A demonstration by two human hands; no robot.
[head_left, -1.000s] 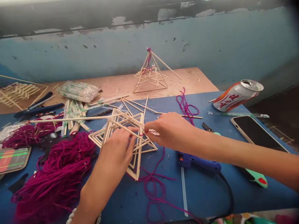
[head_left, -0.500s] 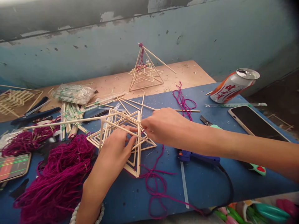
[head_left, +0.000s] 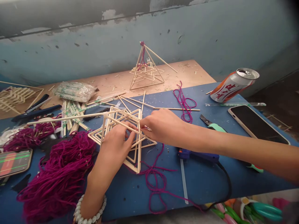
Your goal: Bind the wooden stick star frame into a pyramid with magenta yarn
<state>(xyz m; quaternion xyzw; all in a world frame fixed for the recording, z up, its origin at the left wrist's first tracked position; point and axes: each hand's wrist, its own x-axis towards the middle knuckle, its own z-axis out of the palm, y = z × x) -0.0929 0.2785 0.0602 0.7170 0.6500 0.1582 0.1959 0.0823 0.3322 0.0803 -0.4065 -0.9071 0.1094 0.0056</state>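
A nested triangular frame of bamboo sticks [head_left: 137,155] rests on the blue mat [head_left: 121,199], near the bench's front edge, between both hands. The left hand [head_left: 112,146] has its fingers [head_left: 130,138] spread, reaching in among the sticks and touching them. The right hand [head_left: 161,127] comes from the right, its fingertips [head_left: 142,123] pinched narrowly at the frame's upper sticks; what they grip is too small to tell. A magenta yarn strand [head_left: 153,180] runs out beneath the frame.
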